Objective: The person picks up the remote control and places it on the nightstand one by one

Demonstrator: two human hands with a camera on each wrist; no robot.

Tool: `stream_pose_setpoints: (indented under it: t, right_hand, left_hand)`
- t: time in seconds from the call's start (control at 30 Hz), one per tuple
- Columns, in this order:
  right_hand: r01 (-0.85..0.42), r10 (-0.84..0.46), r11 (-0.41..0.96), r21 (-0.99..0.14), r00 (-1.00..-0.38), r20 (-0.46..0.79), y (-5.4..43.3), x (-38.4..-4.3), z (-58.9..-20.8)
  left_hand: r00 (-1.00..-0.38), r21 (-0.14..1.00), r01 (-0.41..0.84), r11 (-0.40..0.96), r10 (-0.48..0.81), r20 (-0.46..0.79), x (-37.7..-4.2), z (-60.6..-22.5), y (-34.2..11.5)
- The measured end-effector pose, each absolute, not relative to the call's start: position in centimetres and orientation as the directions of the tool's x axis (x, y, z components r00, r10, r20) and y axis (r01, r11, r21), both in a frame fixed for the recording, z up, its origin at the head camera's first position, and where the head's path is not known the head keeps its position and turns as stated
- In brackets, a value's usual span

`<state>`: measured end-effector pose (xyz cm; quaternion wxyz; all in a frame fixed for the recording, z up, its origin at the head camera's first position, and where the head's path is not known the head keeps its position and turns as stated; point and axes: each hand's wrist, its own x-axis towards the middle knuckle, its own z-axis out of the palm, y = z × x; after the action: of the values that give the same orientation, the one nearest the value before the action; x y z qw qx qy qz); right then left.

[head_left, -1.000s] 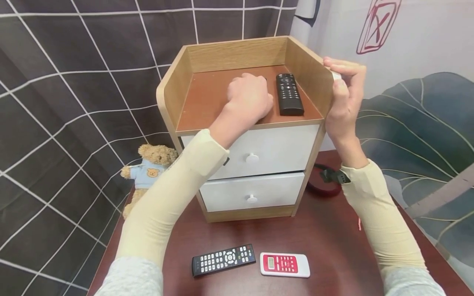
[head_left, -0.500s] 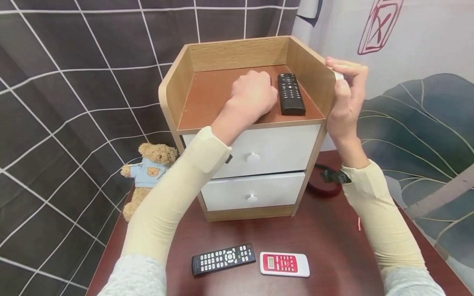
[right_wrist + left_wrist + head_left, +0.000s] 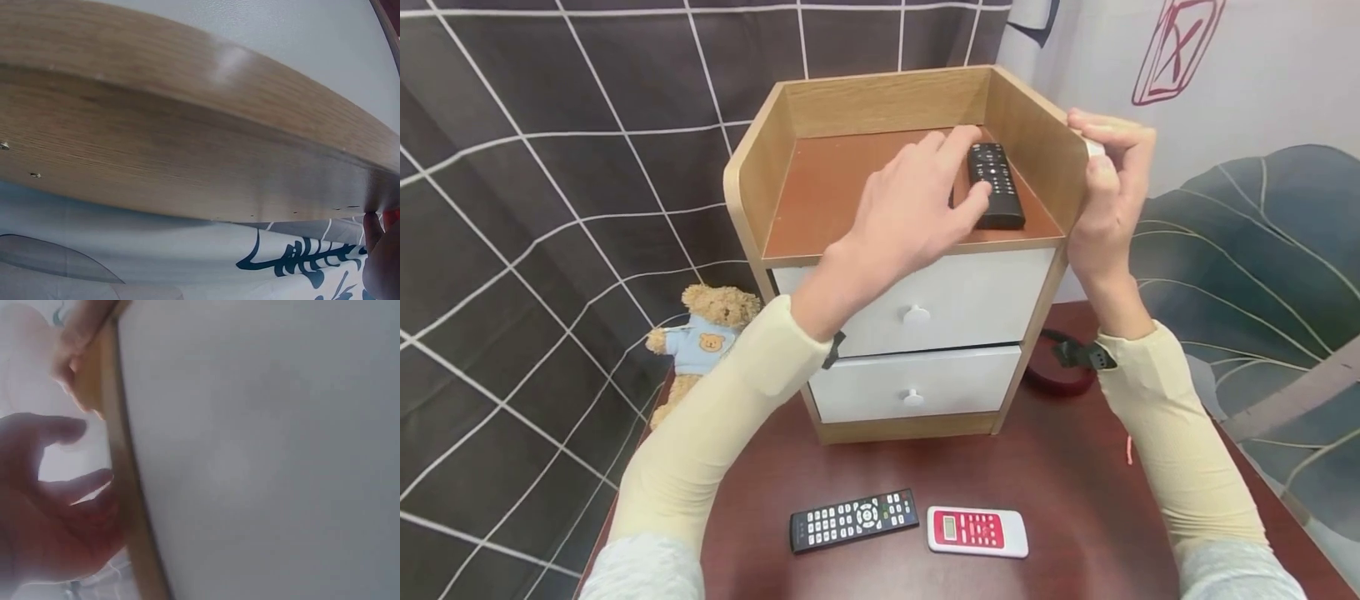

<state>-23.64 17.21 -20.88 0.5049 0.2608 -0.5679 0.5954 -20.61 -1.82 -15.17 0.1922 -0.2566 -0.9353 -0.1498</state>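
A wooden cabinet (image 3: pixel 748 167) with two white drawers stands on the dark red table. My left hand (image 3: pixel 910 204) is over its brown top, fingers and thumb spread, the thumb overlapping a black remote control (image 3: pixel 1000 196) by the right panel. A dark edge of another object shows beside the palm, the rest hidden under the hand. My right hand (image 3: pixel 1112 183) grips the cabinet's right side panel (image 3: pixel 1037 142), its thumb at the front edge; a small white patch shows beside the thumb. In the left wrist view, the left hand (image 3: pixel 56 512) is beside the panel edge.
A black remote control (image 3: pixel 853 521) and a white-and-red remote control (image 3: pixel 977 531) lie on the table (image 3: pixel 1075 492) before the cabinet. To the left sits a teddy bear (image 3: pixel 703 342) in a blue top. A dark red round object (image 3: pixel 1060 371) is at the cabinet's right.
My left hand was curled over something dark on the cabinet top; its fingers have since spread and it has shifted right, towards the black remote control. The right hand keeps its grip.
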Motion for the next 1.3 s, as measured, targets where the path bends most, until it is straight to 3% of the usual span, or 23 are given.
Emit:
stream_pose_setpoints:
  t: [0.07,0.17,0.33,0.5,0.6,0.73,1.0,1.13,1.3]
  right_hand:
    - [-0.900,0.307,0.149,-0.409,-0.351,0.885,17.1,-23.6,-20.9]
    - [-0.908,0.311,0.126,-0.400,-0.347,0.885,17.0,-23.6,-21.0]
    - [-0.907,0.287,0.125,-0.403,-0.356,0.889,16.7,-23.7,-21.6]
    - [-0.896,0.282,0.157,-0.415,-0.362,0.889,16.9,-23.8,-21.9]
    - [-0.895,0.286,0.163,-0.415,-0.360,0.888,17.0,-24.0,-22.0]
    - [-0.896,0.286,0.161,-0.414,-0.359,0.888,17.0,-24.1,-22.0]
    - [-0.899,0.296,0.153,-0.409,-0.354,0.887,16.7,-24.3,-22.1]
    - [-0.899,0.299,0.144,-0.414,-0.359,0.884,16.6,-24.3,-22.1]
    - [-0.898,0.298,0.149,-0.415,-0.359,0.884,16.6,-24.1,-22.0]
  left_hand:
    - [-0.725,0.177,0.614,0.769,0.462,0.511,-19.8,-15.7,-1.9]
    - [-0.554,0.144,0.764,0.629,0.523,0.648,-18.9,-17.0,-2.1]
    - [-0.155,0.004,0.969,0.246,0.598,0.786,-17.1,-20.8,-2.2]
    - [0.202,-0.233,0.971,-0.044,0.671,0.714,-15.0,-26.1,-1.8]
    - [0.333,-0.347,0.927,-0.142,0.734,0.592,-13.9,-29.6,-1.8]
    - [0.321,-0.339,0.925,-0.173,0.832,0.452,-12.9,-33.8,-2.3]
    - [0.169,-0.178,0.978,-0.111,0.921,0.352,-12.9,-39.7,-3.6]
    - [0.101,-0.197,0.980,-0.039,0.944,0.313,-12.9,-42.1,-3.9]
    - [0.026,-0.305,0.952,0.034,0.982,0.189,-13.0,-44.6,-4.3]
